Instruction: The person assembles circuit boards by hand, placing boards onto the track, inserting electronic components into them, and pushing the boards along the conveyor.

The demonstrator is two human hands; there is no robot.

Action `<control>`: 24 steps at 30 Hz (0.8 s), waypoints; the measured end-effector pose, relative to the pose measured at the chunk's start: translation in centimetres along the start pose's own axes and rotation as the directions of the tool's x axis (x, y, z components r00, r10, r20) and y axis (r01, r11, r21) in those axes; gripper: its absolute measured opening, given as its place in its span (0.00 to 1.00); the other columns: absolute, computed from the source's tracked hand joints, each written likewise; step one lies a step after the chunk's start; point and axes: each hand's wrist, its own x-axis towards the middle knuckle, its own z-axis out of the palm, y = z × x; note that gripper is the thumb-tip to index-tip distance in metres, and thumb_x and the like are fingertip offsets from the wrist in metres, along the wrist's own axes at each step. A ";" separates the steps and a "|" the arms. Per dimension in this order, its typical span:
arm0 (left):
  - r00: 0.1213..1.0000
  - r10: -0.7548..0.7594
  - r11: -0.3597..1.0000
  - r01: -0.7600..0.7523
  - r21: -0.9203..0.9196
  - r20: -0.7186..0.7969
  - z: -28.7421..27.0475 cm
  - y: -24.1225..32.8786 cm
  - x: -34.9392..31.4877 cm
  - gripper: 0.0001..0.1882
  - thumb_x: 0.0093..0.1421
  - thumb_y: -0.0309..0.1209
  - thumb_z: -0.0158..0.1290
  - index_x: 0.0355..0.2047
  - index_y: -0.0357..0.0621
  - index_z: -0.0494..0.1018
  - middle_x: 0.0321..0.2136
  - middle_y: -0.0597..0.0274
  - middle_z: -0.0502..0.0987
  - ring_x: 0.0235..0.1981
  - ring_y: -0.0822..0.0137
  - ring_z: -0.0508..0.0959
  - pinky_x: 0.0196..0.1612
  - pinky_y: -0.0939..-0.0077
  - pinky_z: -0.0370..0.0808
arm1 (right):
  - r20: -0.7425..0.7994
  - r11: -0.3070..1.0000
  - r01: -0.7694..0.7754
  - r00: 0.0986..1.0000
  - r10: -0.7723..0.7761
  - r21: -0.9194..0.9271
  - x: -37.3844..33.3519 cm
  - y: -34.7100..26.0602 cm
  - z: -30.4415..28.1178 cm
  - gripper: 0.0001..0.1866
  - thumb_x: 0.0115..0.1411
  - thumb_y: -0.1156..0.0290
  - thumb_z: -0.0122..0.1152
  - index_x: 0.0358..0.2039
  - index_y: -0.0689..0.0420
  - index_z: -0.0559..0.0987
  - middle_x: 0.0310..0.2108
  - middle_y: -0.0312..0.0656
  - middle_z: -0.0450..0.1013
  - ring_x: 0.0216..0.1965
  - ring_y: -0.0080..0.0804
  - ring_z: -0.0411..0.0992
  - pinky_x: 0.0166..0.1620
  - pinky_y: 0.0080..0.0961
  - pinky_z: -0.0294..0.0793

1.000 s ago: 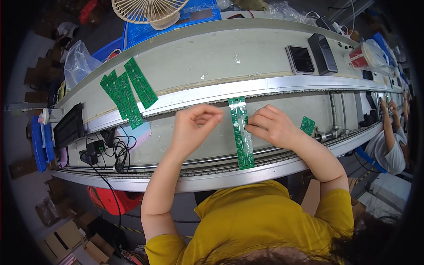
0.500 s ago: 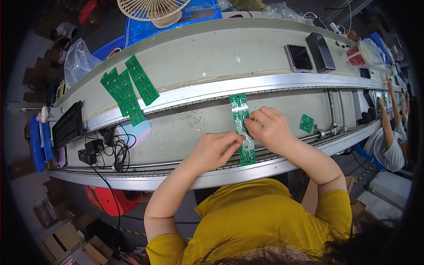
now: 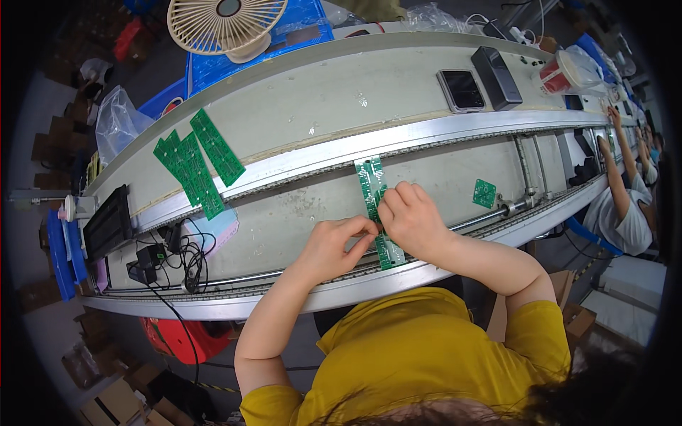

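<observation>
A long narrow green circuit board (image 3: 370,182) spans the gap between the two metal conveyor rails in front of me. My left hand (image 3: 331,246) comes in from the left, thumb and fingertips drawn together at the board's middle. From the other side, my right hand (image 3: 418,223) bends over the board with its fingers curled, fingertips close to those of my left. Whatever sits between the fingertips is too small or hidden. Part of the board's middle is covered by my right hand. A small square green board (image 3: 484,192) lies to the right, apart from both hands.
Several green circuit boards (image 3: 189,170) overlap across the far rail (image 3: 298,156) at left. Black cables and adapters (image 3: 195,259) lie beyond the near rail. A phone (image 3: 462,90), a dark box (image 3: 496,78) and a red cup (image 3: 558,74) stand farther back; other people work at far right.
The view has shifted slightly, moving the bench within it. My right hand has moved nearer to my left over the board's middle, its fingers more bunched.
</observation>
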 end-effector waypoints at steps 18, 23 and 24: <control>0.978 -0.191 0.949 0.162 -0.271 -0.083 -1.7 0.4 0.5 0.07 0.53 0.16 0.65 0.33 0.36 0.84 0.31 0.60 0.86 0.26 0.73 0.80 0.34 0.86 0.77 | 0.561 0.723 -0.613 0.737 0.377 0.318 -2.5 11.0 2.8 0.05 0.53 0.73 0.69 0.28 0.60 0.83 0.25 0.44 0.78 0.27 0.42 0.75 0.35 0.35 0.76; 0.969 -0.235 0.937 0.205 -0.284 -0.078 -1.2 0.7 0.4 0.08 0.54 0.16 0.65 0.34 0.36 0.85 0.31 0.58 0.86 0.26 0.73 0.80 0.33 0.86 0.77 | 0.662 0.773 -0.610 0.653 0.367 0.173 -3.2 9.8 6.4 0.06 0.50 0.72 0.70 0.28 0.59 0.83 0.26 0.45 0.80 0.29 0.46 0.77 0.38 0.38 0.77; 0.968 -0.236 0.937 0.203 -0.284 -0.087 -1.2 0.8 0.6 0.08 0.54 0.16 0.65 0.35 0.37 0.85 0.31 0.59 0.85 0.26 0.73 0.80 0.33 0.85 0.77 | 0.656 0.771 -0.620 0.645 0.392 0.149 -3.4 9.5 6.9 0.06 0.49 0.72 0.70 0.28 0.59 0.84 0.26 0.45 0.80 0.30 0.47 0.77 0.38 0.38 0.77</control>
